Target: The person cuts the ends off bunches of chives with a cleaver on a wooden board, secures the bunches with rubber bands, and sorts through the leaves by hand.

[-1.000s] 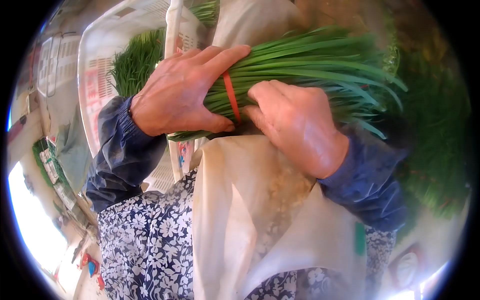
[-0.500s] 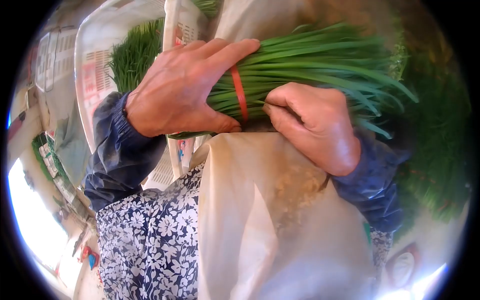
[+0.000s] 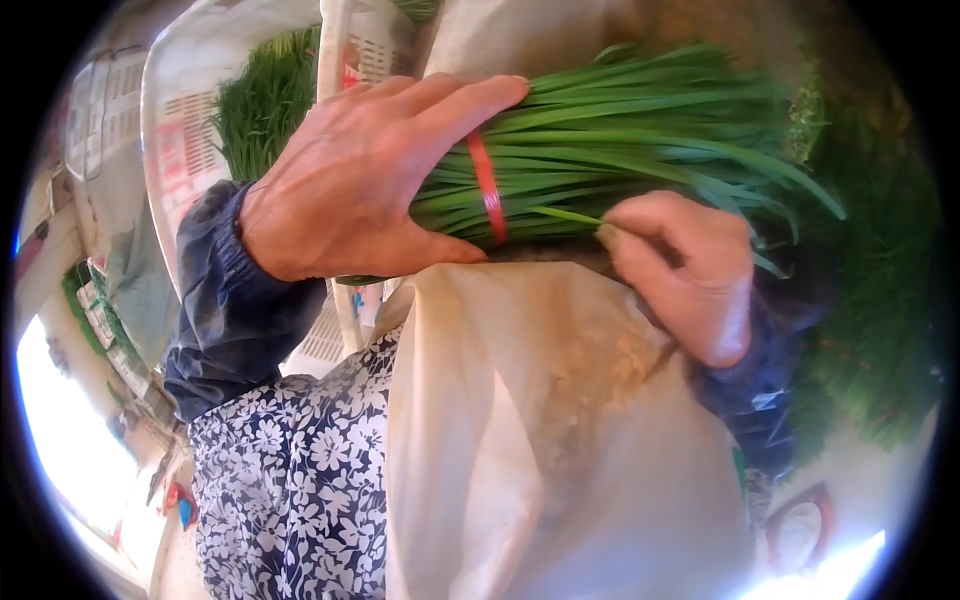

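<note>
A thick bunch of long flat green leaves, which look like garlic chives (image 3: 620, 130), lies sideways across my lap. A red band (image 3: 486, 186) goes round it. My left hand (image 3: 365, 180) is wrapped over the bunch just left of the band, thumb at the near side and fingers over the top. To the right of the band, my right hand (image 3: 690, 265) pinches a single lighter green leaf (image 3: 565, 214) between thumb and forefinger. That leaf's other end runs into the bunch near the band. Beneath the bunch a stained, pale apron or sheet (image 3: 470, 400) covers my lap.
A white plastic crate (image 3: 160, 130) at the upper left holds more green leaves (image 3: 265, 110). At the right, a dark heap of greens (image 3: 880, 300) lies low beside me. Further left are bundled greens (image 3: 100, 310) near a bright opening.
My right hand has moved right and slightly down, away from the red band, drawing one leaf outward. My left hand keeps its hold on the bunch.
</note>
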### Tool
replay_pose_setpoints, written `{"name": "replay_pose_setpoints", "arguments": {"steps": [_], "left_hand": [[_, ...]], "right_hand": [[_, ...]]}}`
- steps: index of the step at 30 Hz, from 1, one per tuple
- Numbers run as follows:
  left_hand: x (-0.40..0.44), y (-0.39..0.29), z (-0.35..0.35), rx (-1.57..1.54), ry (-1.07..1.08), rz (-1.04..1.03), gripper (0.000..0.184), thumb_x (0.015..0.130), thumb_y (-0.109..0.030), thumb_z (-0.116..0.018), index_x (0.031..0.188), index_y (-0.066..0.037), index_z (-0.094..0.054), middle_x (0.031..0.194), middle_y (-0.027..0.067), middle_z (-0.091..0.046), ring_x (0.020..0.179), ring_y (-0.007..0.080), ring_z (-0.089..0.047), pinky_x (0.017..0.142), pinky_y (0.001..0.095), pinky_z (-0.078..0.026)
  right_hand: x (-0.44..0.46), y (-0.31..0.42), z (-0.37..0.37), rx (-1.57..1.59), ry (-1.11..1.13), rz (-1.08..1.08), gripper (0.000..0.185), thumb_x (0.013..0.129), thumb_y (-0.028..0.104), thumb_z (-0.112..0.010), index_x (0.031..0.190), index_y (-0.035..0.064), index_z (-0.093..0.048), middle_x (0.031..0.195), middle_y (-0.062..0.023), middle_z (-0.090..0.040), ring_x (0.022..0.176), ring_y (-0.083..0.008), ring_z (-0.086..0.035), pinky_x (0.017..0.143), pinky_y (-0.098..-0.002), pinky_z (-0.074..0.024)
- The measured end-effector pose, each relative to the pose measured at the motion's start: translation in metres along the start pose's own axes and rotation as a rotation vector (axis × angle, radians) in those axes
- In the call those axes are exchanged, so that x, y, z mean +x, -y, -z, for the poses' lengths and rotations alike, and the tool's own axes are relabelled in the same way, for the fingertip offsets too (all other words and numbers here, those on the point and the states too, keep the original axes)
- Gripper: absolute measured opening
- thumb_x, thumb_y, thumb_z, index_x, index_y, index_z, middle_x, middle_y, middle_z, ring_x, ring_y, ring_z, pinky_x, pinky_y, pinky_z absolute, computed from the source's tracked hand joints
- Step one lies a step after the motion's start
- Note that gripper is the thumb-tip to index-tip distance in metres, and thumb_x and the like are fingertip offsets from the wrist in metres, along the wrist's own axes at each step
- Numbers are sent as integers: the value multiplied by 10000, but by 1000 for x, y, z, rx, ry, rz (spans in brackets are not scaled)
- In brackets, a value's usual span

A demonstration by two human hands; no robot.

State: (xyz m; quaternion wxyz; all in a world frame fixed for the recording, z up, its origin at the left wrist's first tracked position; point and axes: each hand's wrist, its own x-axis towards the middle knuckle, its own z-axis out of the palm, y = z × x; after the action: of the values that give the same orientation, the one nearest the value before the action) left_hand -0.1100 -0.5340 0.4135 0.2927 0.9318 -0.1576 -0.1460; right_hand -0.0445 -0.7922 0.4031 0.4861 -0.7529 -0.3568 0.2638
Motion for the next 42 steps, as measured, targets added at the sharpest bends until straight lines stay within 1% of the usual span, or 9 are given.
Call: {"name": "replay_pose_setpoints", "arguments": {"steps": [7, 13, 16, 18, 21, 29, 33, 36, 42], "left_hand": [[2, -2, 3, -31, 34, 18, 1021, 499, -186, -852, 1398, -46, -390, 1200, 197, -573, 1099, 418, -536, 929, 447, -443], [6, -8, 7, -37, 74, 95, 1004, 516, -232, -844, 1387, -19, -391, 1205, 237, -565, 1096, 430, -537, 936, 444, -441], [7, -5, 7, -54, 122, 96, 998, 529, -214, -817, 1397, -7, -370, 1238, 241, -554, 1100, 431, -543, 934, 441, -440], [5, -5, 10, -25, 150, 121, 999, 529, -210, -810, 1401, -11, -366, 1237, 240, -554, 1099, 430, -545, 931, 436, -442], [13, -10, 10, -28, 143, 148, 1008, 519, -218, -806, 1405, -24, -366, 1226, 238, -559, 1100, 421, -548, 926, 423, -450], [-3, 5, -3, 25, 148, 195, 1035, 480, -278, -832, 1381, -4, -402, 1123, 255, -601, 1008, 396, -606, 880, 409, -487], [12, -5, 7, 47, 110, 116, 910, 499, -254, -828, 1298, 11, -482, 1098, 232, -610, 987, 392, -605, 852, 400, -491], [21, -23, 25, 329, -47, -93, 781, 526, -122, -775, 1255, -17, -515, 924, 117, -567, 839, 308, -555, 717, 388, -439], [14, -31, 45, 747, -165, -187, 578, 639, -59, -691, 1203, -34, -566, 1008, 108, -558, 777, 261, -499, 691, 386, -412]], "right_hand": [[-42, -6, 44, -134, -42, -153, 74, 784, -23, -678, 853, -4, -657, 690, -64, -627, 573, -109, -575, 550, -238, -456], [-104, -40, 132, -166, -646, -523, 77, 889, 58, -650, 932, -4, -665, 716, 16, -596, 541, -11, -453, 480, -170, -343], [-134, -74, 191, -193, -768, -638, 124, 885, 37, -620, 995, -8, -659, 781, -41, -642, 610, -111, -563, 569, -232, -442], [-137, -104, 203, -1402, -520, -602, 235, 852, -7, -570, 1076, -11, -641, 932, -127, -669, 820, -261, -643, 770, -347, -502], [-82, -58, 164, -1125, -637, -108, 341, 810, -26, -531, 1139, -10, -620, 1090, -177, -638, 1043, -350, -594, 945, -413, -445], [19, -36, -44, -488, -76, 708, 236, 699, 187, -582, 897, 69, -632, 1116, -125, -566, 1109, -301, -508, 898, -428, -416], [9, -46, -9, -47, -339, 565, 136, 739, 77, -674, 872, 54, -652, 925, -111, -620, 901, -268, -620, 779, -368, -497], [-22, -37, 46, 580, -533, 57, 136, 806, -46, -623, 928, 4, -656, 889, -101, -661, 777, -187, -661, 704, -324, -552], [-130, -109, 241, 641, -1212, 367, 157, 913, 48, -596, 1047, -33, -591, 965, -128, -620, 881, -207, -618, 808, -364, -524]]}}
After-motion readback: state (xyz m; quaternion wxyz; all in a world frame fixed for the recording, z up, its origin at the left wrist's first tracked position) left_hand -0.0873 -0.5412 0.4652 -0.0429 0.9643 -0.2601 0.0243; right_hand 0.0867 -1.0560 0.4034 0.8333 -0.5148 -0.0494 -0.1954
